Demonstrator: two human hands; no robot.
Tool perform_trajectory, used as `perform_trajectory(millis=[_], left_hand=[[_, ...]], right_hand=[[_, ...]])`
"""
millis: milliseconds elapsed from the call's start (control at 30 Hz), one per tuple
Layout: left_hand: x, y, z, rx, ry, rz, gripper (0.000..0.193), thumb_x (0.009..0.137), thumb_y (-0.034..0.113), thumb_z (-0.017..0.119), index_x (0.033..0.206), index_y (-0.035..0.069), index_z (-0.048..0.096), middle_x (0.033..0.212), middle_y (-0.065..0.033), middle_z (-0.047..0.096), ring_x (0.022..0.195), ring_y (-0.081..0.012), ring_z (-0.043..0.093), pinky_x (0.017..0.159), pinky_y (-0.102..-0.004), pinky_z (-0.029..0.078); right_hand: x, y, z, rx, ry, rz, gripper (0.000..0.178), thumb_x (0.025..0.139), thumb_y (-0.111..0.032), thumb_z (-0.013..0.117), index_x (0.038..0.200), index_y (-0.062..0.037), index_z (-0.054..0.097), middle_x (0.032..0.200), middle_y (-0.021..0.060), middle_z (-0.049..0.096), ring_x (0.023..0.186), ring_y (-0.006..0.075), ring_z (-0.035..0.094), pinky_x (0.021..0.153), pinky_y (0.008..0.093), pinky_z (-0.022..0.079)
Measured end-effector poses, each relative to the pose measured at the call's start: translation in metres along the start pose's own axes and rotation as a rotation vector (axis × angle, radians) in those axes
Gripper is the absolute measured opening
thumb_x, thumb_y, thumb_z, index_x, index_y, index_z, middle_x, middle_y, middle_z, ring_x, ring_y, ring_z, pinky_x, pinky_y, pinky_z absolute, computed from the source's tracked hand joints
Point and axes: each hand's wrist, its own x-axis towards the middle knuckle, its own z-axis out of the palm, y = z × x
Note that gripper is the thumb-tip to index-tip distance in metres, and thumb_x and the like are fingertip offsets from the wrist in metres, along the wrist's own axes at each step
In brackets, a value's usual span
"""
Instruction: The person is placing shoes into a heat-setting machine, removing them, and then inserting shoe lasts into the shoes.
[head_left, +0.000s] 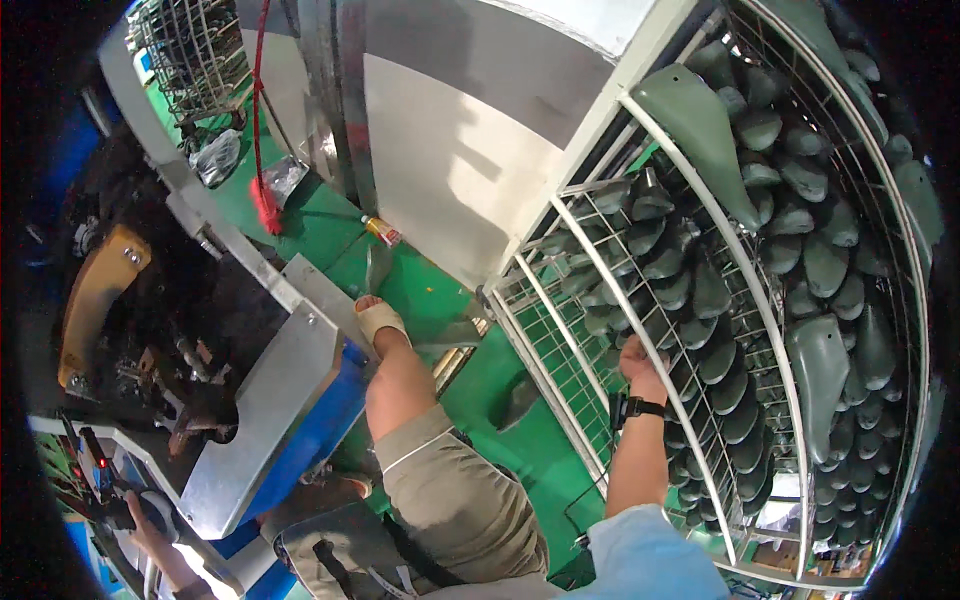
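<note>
My right hand (pixel 637 362), with a dark watch above it, reaches to the white wire rack (pixel 612 283). Its fingers are curled beside a rack bar and against the dark green shoe lasts (pixel 718 360) stacked there; what they hold is hidden. At the far lower left my left hand (pixel 150 530) is against a dark, rounded part next to a black device (pixel 100 468) with a small red light. Its fingers look bent around that part, which is too dim to name.
A machine with a grey metal panel (pixel 255 425) and a tan curved arm (pixel 100 290) stands at left. On the green floor lie a yellow tube (pixel 381 230), a plastic bag (pixel 215 155) and a dark last (pixel 515 403). A red cord (pixel 257 110) hangs near another wire cart (pixel 190 60).
</note>
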Motion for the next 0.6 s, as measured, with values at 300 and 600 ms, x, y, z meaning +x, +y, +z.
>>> perform_trajectory(millis=[300, 600], left_hand=[[-0.015, 0.047, 0.025, -0.076, 0.127, 0.003, 0.066, 0.077, 0.053, 0.08, 0.092, -0.011, 0.072, 0.086, -0.0104, 0.068, 0.077, -0.0183, 0.06, 0.073, -0.0365, 0.05], [-0.124, 0.046, -0.099, -0.765, 0.027, 0.044, 0.059, 0.092, 0.046, 0.065, 0.126, -0.003, 0.062, 0.116, -0.0093, 0.066, 0.104, -0.0182, 0.061, 0.095, -0.0333, 0.047]], right_hand=[[-0.022, 0.007, -0.038, -0.334, -0.079, -0.026, 0.045, 0.105, -0.042, 0.039, 0.102, -0.0007, 0.055, 0.08, 0.0107, 0.058, 0.052, 0.0157, 0.044, 0.044, 0.0264, 0.038], [-0.212, 0.205, -0.06, -1.459, -0.292, -0.035, 0.027, 0.095, -0.014, 0.062, 0.118, 0.0, 0.059, 0.082, 0.0036, 0.06, 0.063, 0.0079, 0.051, 0.054, 0.0231, 0.042]])
